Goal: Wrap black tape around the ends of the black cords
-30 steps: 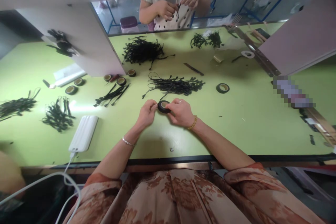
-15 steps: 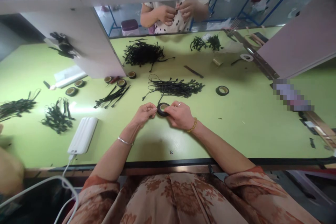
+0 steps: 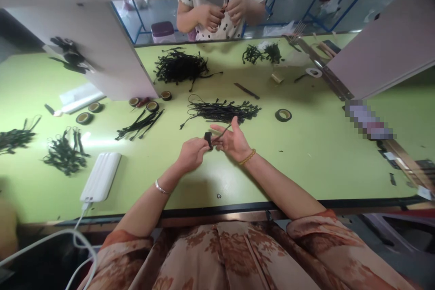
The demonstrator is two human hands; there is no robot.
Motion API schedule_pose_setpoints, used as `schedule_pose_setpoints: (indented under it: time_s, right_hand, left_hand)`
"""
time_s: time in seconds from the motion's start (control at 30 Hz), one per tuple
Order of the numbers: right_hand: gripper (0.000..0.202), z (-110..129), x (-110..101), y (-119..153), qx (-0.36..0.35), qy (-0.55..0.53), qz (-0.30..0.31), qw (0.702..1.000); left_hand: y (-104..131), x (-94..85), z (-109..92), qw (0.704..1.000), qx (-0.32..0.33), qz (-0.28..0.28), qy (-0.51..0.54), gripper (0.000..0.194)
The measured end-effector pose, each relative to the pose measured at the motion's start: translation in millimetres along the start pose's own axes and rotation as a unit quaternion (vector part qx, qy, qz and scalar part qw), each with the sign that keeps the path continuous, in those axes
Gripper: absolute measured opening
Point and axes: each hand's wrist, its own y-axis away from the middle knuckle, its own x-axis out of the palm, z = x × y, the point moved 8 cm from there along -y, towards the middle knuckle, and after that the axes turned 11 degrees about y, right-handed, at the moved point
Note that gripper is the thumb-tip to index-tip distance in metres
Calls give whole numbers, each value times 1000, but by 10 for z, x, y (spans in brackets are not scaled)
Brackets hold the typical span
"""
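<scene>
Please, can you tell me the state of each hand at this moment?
Left hand: closed, fingertips pinching the black tape roll.
Right hand: open, thumb raised; a thin dark cord crosses its fingers.

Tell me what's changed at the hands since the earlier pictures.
The tape roll has turned from lying nearly flat to standing on edge. The right hand has let go of it and opened, with a thin cord across it; the left hand now grips the roll. The cord pile and power bank stayed put.

Tape roll (image 3: 208, 139) now in left hand (image 3: 193, 154)
</scene>
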Motion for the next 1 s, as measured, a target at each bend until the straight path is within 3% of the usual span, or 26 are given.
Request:
schedule_pose_setpoints:
  time_s: [0.13, 0.3, 0.4, 0.63, 0.83, 0.93, 1.0]
  right_hand:
    - [43, -3, -56, 0, -30, -51, -56, 997]
    - [48, -10, -176, 3, -58, -71, -124, 988]
    - [47, 4, -173, -10, -71, -51, -118, 989]
    - [48, 68, -151, 40, -100, -34, -108, 989]
    - [44, 255, -55, 167, -171, 84, -59, 980]
    - [45, 326, -34, 210, -203, 160, -25, 966]
    - [43, 377, -51, 228, -228, 217, -12, 949]
  left_hand:
    - [1, 162, -90, 993, 42, 44, -102, 23]
    - [22, 57, 34, 990, -45, -33, -130, 23]
    - [39, 7, 98, 990, -96, -46, -91, 19]
    - [36, 122, 124, 987, -140, 22, -80, 17]
    - [56, 2, 235, 981, -183, -19, -59, 12]
    - [62, -75, 224, 982, -180, -46, -21, 9]
    - [62, -64, 229, 983, -182, -32, 19, 9]
